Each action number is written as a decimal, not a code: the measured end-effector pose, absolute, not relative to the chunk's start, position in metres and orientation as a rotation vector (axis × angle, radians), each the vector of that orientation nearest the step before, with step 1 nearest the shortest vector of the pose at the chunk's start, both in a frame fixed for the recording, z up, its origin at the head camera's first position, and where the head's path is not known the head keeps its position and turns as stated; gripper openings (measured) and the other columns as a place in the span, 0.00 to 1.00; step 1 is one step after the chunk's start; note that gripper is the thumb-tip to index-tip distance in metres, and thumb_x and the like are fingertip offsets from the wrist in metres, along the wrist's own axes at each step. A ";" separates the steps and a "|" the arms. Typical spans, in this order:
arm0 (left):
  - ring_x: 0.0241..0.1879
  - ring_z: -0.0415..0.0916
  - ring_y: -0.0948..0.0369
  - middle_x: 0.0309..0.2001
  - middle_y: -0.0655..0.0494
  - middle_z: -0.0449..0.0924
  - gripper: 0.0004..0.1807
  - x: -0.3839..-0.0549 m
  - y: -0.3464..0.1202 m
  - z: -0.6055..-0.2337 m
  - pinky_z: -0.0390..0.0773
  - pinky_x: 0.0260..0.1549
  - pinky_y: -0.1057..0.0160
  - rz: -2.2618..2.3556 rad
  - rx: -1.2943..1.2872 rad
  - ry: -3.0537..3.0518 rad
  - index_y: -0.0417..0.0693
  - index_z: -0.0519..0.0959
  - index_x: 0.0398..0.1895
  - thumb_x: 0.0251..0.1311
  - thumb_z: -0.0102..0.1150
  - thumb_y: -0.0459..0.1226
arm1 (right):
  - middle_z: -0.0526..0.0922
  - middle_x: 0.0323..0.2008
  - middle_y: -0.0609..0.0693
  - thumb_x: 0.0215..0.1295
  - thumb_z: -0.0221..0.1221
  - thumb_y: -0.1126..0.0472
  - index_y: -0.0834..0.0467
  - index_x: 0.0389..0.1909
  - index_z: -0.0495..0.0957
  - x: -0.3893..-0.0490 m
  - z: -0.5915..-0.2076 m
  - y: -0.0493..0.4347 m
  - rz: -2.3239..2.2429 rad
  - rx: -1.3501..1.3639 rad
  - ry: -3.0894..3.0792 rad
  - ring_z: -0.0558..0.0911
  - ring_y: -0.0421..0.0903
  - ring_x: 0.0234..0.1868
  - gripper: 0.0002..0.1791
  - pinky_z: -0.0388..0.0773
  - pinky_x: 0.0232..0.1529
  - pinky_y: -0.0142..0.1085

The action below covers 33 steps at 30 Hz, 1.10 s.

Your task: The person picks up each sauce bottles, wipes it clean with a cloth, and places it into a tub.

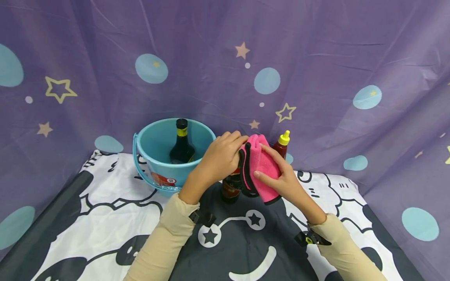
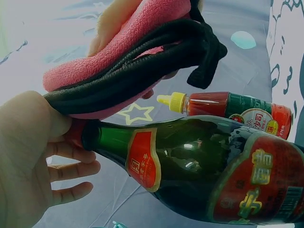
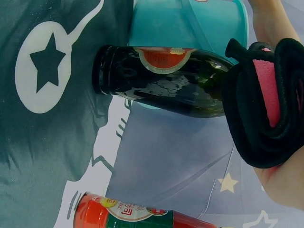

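A dark green glass bottle [image 1: 230,190] with red-and-gold labels stands upright on the printed cloth. My left hand [image 1: 219,158] grips it at the red cap and neck, thumb right by the end of a folded pink cloth [image 1: 265,168] with black trim. That cloth is pinched between the thumb and fingers of my right hand [image 1: 286,179], just above and beside the bottle's shoulder. In the left wrist view, the bottle [image 2: 190,166] shows its neck under the cloth [image 2: 123,80], with several left fingers behind the cap.
Behind my left hand stands a light blue bucket [image 1: 175,170] with a dark bottle [image 1: 181,146] inside. A red sauce bottle [image 1: 281,148] with a yellow nozzle stands behind my right hand. A purple patterned curtain [image 1: 225,70] hangs at the back.
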<state>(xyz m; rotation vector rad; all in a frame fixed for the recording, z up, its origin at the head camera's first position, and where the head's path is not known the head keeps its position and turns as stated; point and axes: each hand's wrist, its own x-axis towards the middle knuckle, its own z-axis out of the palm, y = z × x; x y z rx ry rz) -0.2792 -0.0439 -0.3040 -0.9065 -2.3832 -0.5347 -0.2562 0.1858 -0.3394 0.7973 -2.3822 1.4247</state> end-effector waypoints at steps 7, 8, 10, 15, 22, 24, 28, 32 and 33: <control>0.45 0.74 0.53 0.48 0.49 0.79 0.23 -0.280 -0.043 -0.303 0.79 0.50 0.55 -0.527 -0.917 -2.369 0.41 0.78 0.64 0.67 0.47 0.31 | 0.76 0.55 0.56 0.58 0.70 0.70 0.48 0.75 0.62 -0.258 -0.344 0.184 1.315 0.890 -2.347 0.79 0.47 0.48 0.45 0.84 0.41 0.35; 0.45 0.74 0.53 0.48 0.50 0.79 0.23 -0.280 -0.043 -0.303 0.78 0.50 0.55 -0.528 -0.918 -2.370 0.41 0.78 0.64 0.67 0.47 0.31 | 0.77 0.54 0.57 0.58 0.70 0.70 0.49 0.75 0.62 -0.258 -0.345 0.183 1.287 0.899 -2.343 0.80 0.47 0.47 0.45 0.84 0.40 0.35; 0.44 0.74 0.53 0.48 0.50 0.79 0.23 -0.280 -0.043 -0.303 0.79 0.48 0.56 -0.528 -0.916 -2.373 0.42 0.78 0.64 0.67 0.48 0.31 | 0.78 0.52 0.57 0.58 0.70 0.70 0.50 0.74 0.61 -0.259 -0.347 0.183 1.236 0.910 -2.341 0.81 0.46 0.45 0.45 0.85 0.38 0.35; 0.43 0.74 0.53 0.46 0.50 0.79 0.21 -0.279 -0.043 -0.303 0.79 0.46 0.57 -0.534 -0.907 -2.367 0.42 0.78 0.63 0.70 0.48 0.32 | 0.78 0.51 0.57 0.57 0.71 0.70 0.53 0.72 0.63 -0.261 -0.350 0.183 1.145 0.961 -2.308 0.81 0.45 0.43 0.43 0.85 0.37 0.35; 0.43 0.74 0.54 0.44 0.52 0.79 0.18 -0.280 -0.042 -0.304 0.78 0.45 0.57 -0.560 -0.903 -2.353 0.45 0.80 0.62 0.78 0.46 0.40 | 0.70 0.65 0.57 0.53 0.73 0.71 0.55 0.70 0.68 -0.260 -0.351 0.187 0.975 0.991 -2.232 0.78 0.47 0.53 0.42 0.85 0.42 0.34; 0.43 0.75 0.54 0.44 0.52 0.79 0.18 -0.279 -0.042 -0.304 0.78 0.45 0.57 -0.565 -0.900 -2.354 0.45 0.80 0.61 0.78 0.45 0.40 | 0.69 0.67 0.57 0.54 0.74 0.70 0.54 0.70 0.69 -0.259 -0.351 0.187 0.987 0.990 -2.245 0.78 0.47 0.54 0.42 0.85 0.43 0.33; 0.44 0.75 0.54 0.44 0.53 0.79 0.18 -0.279 -0.042 -0.305 0.79 0.46 0.56 -0.569 -0.898 -2.356 0.46 0.80 0.61 0.78 0.45 0.41 | 0.71 0.66 0.57 0.54 0.74 0.68 0.54 0.71 0.70 -0.258 -0.355 0.189 0.973 0.991 -2.274 0.77 0.47 0.56 0.42 0.83 0.45 0.31; 0.45 0.75 0.54 0.45 0.52 0.79 0.19 -0.279 -0.042 -0.304 0.79 0.46 0.56 -0.564 -0.898 -2.366 0.45 0.80 0.61 0.78 0.45 0.41 | 0.73 0.65 0.57 0.53 0.75 0.67 0.54 0.70 0.72 -0.258 -0.361 0.192 0.927 1.002 -2.294 0.77 0.47 0.55 0.41 0.83 0.45 0.31; 0.45 0.75 0.54 0.45 0.52 0.79 0.19 -0.279 -0.042 -0.304 0.79 0.46 0.56 -0.563 -0.897 -2.368 0.45 0.79 0.61 0.78 0.45 0.41 | 0.73 0.64 0.57 0.53 0.75 0.67 0.54 0.69 0.72 -0.258 -0.363 0.192 0.920 1.005 -2.299 0.77 0.47 0.55 0.41 0.83 0.45 0.31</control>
